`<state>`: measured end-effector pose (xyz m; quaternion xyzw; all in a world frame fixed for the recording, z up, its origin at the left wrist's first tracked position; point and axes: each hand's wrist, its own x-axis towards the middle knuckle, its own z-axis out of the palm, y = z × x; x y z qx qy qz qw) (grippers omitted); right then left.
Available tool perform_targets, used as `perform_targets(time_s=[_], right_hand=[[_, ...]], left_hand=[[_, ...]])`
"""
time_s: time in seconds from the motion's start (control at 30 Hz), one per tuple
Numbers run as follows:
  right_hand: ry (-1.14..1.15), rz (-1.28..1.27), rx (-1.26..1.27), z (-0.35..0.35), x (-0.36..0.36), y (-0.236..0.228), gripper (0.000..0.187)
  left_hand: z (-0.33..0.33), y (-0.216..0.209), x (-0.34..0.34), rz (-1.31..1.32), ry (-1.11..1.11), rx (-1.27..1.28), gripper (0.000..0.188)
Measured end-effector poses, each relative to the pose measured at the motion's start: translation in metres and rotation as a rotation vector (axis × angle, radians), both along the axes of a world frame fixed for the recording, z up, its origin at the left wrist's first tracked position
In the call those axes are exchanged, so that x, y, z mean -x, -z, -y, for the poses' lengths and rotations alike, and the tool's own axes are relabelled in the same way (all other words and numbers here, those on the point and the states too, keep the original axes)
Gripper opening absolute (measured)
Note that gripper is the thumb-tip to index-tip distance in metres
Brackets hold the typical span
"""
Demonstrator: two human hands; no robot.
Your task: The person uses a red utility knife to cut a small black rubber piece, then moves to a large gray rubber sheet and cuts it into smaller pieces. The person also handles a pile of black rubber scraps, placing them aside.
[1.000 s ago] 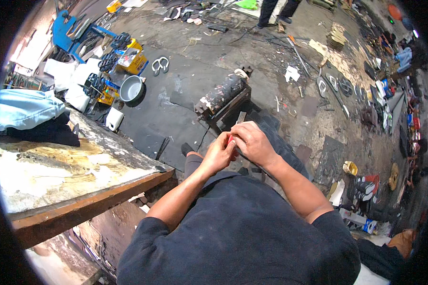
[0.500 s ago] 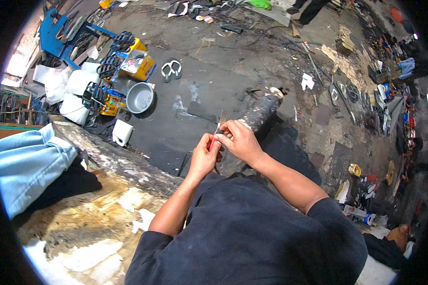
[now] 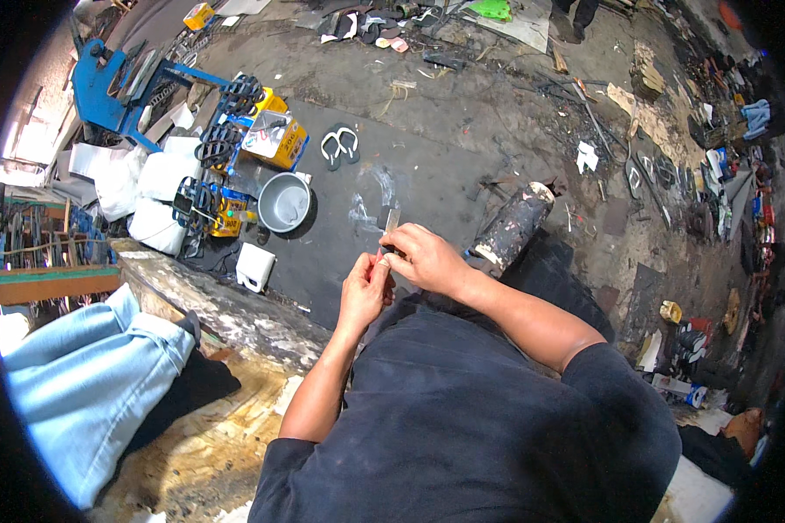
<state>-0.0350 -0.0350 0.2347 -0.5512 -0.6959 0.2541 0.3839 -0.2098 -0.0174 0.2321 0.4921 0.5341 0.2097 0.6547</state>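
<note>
My left hand (image 3: 363, 292) and my right hand (image 3: 427, 255) meet in front of my dark shirt, fingers closed and nearly touching. A narrow flat blade (image 3: 393, 219) sticks up just past the right fingers. A bit of red, apparently its handle, shows at the left fingertips. Something small and dark sits between the hands, mostly covered by the right fingers; I cannot make out what it is. To the right of my hands stands a dark, paint-spattered cylinder (image 3: 516, 227), tilted, with a pale worn end.
A grey basin (image 3: 285, 202) and white-strapped flip-flops (image 3: 339, 146) lie ahead on the dark floor. Yellow-blue boxes (image 3: 275, 139), dark sandal straps and a white jug (image 3: 255, 267) are at left. Light blue jeans (image 3: 105, 383) lie near left. Tools and scraps litter the right; someone's legs (image 3: 576, 19) show at the far edge.
My view has shifted, so the surroundings sit further right and lower. The blade shows broader above my right hand, and less of the red part shows in my left fingers.
</note>
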Motion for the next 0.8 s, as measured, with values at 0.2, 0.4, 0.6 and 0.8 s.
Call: perform_targets(time_s=[0.2,0.4,0.6,0.8], right_hand=[[-0.034,-0.027,0.061,-0.077,-0.027,0.018,0.029],[-0.042,-0.027,0.155,-0.192,-0.106,0.015,0.029],[0.097,0.044,0.039,-0.299,-0.179,0.006,0.028],[0.205,0.126,0.195,-0.374,-0.210,-0.001,0.032]], left_hand=[[-0.083,0.004,-0.019,-0.012,0.088,0.018,0.029],[-0.206,0.007,-0.091,0.092,0.152,0.097,0.021],[-0.309,0.003,-0.181,-0.050,0.083,-0.097,0.023],[-0.364,0.007,-0.224,-0.308,0.103,-0.402,0.021]])
